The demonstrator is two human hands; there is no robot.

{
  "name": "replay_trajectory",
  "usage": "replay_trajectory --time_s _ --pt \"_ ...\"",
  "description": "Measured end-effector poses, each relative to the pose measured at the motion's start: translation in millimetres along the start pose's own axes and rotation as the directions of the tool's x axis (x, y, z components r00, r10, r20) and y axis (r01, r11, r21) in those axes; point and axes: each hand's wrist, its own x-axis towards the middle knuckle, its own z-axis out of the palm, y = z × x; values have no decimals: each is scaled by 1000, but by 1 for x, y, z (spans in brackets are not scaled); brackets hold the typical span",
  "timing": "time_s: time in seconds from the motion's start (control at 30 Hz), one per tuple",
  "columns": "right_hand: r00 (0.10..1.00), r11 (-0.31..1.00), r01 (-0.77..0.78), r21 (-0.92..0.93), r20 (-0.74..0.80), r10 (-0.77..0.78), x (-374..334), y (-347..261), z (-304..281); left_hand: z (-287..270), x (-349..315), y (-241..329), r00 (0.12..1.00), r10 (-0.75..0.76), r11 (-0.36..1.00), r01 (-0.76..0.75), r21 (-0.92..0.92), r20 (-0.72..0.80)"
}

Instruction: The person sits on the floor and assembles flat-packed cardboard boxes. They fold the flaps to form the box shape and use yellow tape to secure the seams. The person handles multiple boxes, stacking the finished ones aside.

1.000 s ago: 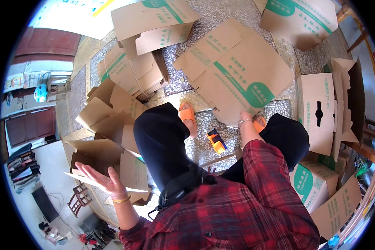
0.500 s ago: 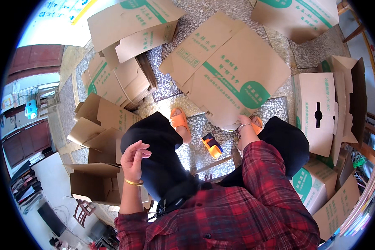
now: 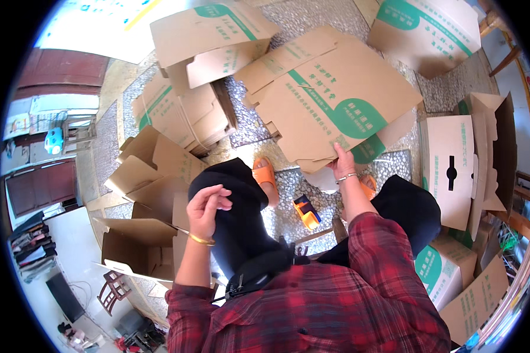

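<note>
My right hand grips the near edge of a flattened cardboard box, brown with green print, its thumb on top. That box is tilted up over another flat cardboard sheet, which shows along its right side. My left hand is raised above my left thigh, fingers loosely bent and apart, nothing visible in them. Between my feet, on the floor, lies an orange and dark blue object that looks like a tape dispenser.
Opened cartons stand at my left, beyond them a tied stack of flat cardboard. Another carton stands at the far left, one at the far right. A carton with a slotted handle hole is at my right.
My right hand has taken hold of the flattened box and raised its near edge, uncovering the sheet beneath. My left hand stays raised. The whole view has shifted slightly.
</note>
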Motion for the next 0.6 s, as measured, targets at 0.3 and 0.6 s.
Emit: replay_trajectory --time_s 0.3,0.6 --pt "924 954 161 252 300 -235 -122 -145 44 10 5 11 994 -23 967 50 -251 110" --pt "827 972 107 211 524 -205 -222 -142 -21 55 23 63 988 -10 708 117 -697 155"
